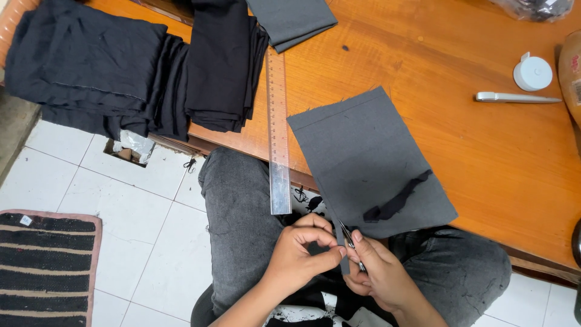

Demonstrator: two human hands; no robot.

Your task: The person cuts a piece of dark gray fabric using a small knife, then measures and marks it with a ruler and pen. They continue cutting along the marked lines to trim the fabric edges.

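Packaging only: a clear plastic bag [535,8] with dark contents is sitting at the tabletop's [472,145] far right corner, cut off by the frame. A brownish package [571,75] with a pale label patch is poking in at the right edge, near a round white container. No signs or screens showing.

The grey cloth [369,163] is a flat rectangle lying over the table's near edge, its lower corner hanging down to the grip. A thin strip of it runs down between the two hands. Small snips [350,239], dark and slim, sit at that corner, tips up. A black scrap [396,200] lies on the cloth just above the grip.
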